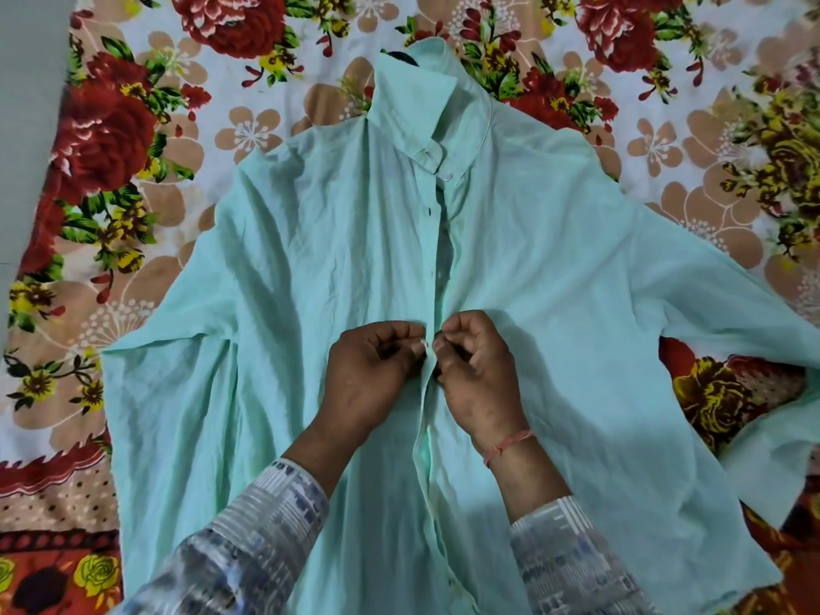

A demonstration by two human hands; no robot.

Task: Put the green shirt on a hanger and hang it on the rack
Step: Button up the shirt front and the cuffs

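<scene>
- Left hand (372, 370) and right hand (477, 370) met knuckle to knuckle, fingers curled, pinching the placket.
- Green shirt (310, 259): thin, creased fabric, spread beneath the fingers on the floral bedsheet (111, 170).

mint green shirt (319, 241); red-floral bedsheet (133, 170); grey-white patterned sleeve (248, 548).

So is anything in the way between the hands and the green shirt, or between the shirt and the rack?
Nothing is between them: the left hand and right hand both pinch the front edges of the green shirt, spread on the floral sheet. The rack is not in view, so that path cannot be judged.
</scene>
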